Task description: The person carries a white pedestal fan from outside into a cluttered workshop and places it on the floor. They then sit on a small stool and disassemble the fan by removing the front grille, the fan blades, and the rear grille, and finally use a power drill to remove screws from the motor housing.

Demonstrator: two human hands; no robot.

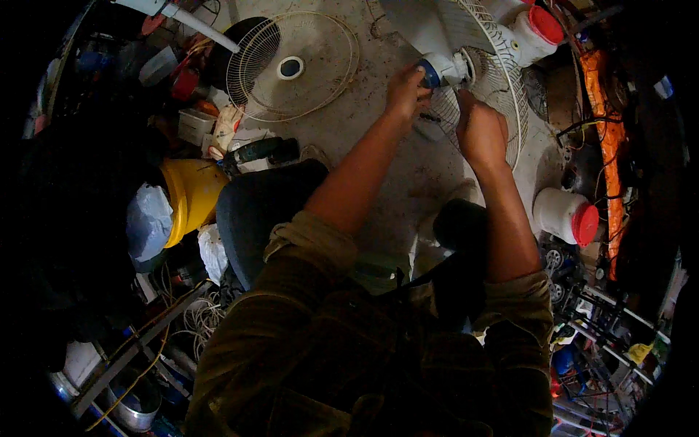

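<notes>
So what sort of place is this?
Probably a cluttered workshop or storeroom: a detached fan grille lies on the floor, with a yellow bucket and coiled cable nearby.

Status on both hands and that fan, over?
Left hand gripping fan at blue section. Right hand by wire guard, contents unclear. Loose round guard off to the left.
</notes>
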